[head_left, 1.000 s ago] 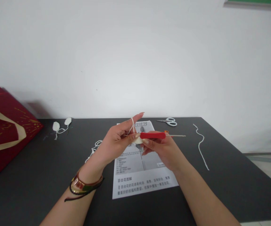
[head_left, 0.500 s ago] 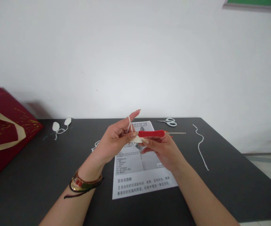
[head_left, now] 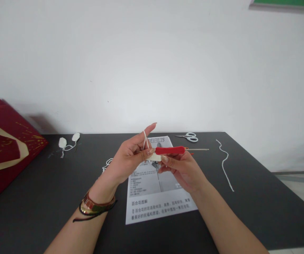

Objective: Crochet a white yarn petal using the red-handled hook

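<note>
My left hand (head_left: 133,153) is closed, its thumb pinching the left part of a small white crocheted piece (head_left: 156,157). White yarn (head_left: 145,138) loops over its raised index finger. My right hand (head_left: 180,167) pinches the right end of the same piece between thumb and fingers. A crochet hook (head_left: 170,150) with a red handle lies level along the top of my right hand, its metal tip pointing right. The handle's left end is close to my left thumb. How the right fingers hold the hook is hidden.
Under my hands a printed sheet (head_left: 159,211) lies on the dark table (head_left: 247,218). Scissors (head_left: 191,137) and a yarn strand (head_left: 224,161) lie right. Two white crocheted pieces (head_left: 62,143) joined by yarn lie left, near a red bag (head_left: 11,141). A white wall stands behind.
My right thumb has shifted slightly to the right along the crocheted piece, so a little more of it shows. My left hand and the hook have barely moved.
</note>
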The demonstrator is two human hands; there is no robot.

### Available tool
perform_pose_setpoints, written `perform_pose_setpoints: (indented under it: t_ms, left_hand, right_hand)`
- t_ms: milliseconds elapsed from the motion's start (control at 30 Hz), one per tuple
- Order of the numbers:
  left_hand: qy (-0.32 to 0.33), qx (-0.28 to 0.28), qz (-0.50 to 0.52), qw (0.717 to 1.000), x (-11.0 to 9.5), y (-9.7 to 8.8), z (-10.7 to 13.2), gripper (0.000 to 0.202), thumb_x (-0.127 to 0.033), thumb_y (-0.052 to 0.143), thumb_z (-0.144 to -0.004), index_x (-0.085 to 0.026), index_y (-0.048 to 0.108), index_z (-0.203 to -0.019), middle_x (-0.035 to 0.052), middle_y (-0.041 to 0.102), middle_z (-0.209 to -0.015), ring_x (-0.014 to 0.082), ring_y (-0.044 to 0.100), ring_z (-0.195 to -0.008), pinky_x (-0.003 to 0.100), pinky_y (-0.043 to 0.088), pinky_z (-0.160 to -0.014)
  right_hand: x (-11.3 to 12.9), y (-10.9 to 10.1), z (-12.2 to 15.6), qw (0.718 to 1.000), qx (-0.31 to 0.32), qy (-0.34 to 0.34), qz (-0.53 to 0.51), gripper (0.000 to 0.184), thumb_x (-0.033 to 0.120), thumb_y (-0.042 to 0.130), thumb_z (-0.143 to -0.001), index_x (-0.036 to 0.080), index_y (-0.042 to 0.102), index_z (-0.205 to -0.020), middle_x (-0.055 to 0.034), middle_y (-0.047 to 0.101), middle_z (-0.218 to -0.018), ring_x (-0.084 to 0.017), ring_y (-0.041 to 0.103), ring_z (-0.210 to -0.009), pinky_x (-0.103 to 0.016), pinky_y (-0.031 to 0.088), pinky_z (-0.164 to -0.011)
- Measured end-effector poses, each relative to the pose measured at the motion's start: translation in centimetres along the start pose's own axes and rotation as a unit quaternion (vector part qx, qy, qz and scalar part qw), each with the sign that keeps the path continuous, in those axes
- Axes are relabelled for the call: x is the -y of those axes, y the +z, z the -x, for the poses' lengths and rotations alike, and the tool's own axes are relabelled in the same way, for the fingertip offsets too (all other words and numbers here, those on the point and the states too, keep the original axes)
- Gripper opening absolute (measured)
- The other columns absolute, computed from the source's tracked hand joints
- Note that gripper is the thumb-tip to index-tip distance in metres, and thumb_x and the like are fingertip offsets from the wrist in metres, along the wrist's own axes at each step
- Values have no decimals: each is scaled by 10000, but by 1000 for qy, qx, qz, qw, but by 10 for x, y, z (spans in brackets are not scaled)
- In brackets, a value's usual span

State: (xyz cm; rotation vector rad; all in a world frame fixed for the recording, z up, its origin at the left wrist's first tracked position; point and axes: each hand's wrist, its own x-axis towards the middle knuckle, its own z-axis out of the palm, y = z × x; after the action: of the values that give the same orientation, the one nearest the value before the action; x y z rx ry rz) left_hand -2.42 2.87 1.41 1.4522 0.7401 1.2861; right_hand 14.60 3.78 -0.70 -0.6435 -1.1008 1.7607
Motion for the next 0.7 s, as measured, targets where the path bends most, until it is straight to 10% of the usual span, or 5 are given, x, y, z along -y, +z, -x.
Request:
perform_pose_setpoints:
  t_ms: [700]
  left_hand:
    - [1,-4,-32,999,0,0,1,565,-185,615,-807,-296,458,-1338,-38,477,-681,101,363,-585,245,319,-542]
  right_hand:
    - [-2,1,-1,998,7,-6,57,144,285,768,-679,176,731,-766,-4,669,-669,-114,607,-618,-236,522,-549]
